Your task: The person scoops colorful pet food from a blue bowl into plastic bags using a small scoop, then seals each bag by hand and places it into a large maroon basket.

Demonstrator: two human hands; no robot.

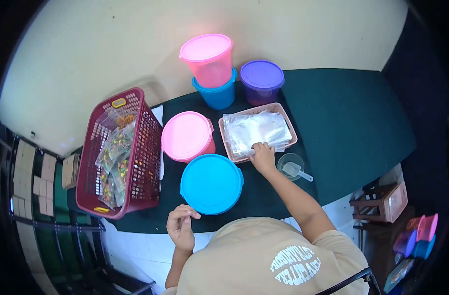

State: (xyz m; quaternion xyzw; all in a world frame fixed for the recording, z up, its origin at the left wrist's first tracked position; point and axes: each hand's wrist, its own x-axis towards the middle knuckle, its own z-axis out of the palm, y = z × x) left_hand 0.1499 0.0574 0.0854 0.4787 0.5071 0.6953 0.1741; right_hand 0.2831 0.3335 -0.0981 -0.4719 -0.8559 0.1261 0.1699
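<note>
My right hand (262,156) reaches onto the near edge of a stack of clear plastic bags (256,129), its fingers bent over the lowest edge and pinching there. The bags lie in a shallow pink basket (294,132). Just beside my right wrist is a clear bowl (284,161) with a white-handled scoop (293,169) in it. My left hand (181,227) hovers at the table's front edge, fingers loosely bent, thumb apart, with nothing visible in it. Close to its fingertips stands a round tub with a blue lid (212,184).
A maroon laundry basket (152,167) at left holds filled bags of colourful pieces (117,147). A pink-lidded tub (187,135) stands beside it. Behind are a pink tub (207,54) stacked on a blue tub (219,96), and a purple tub (262,81). A stool (381,201) is at right.
</note>
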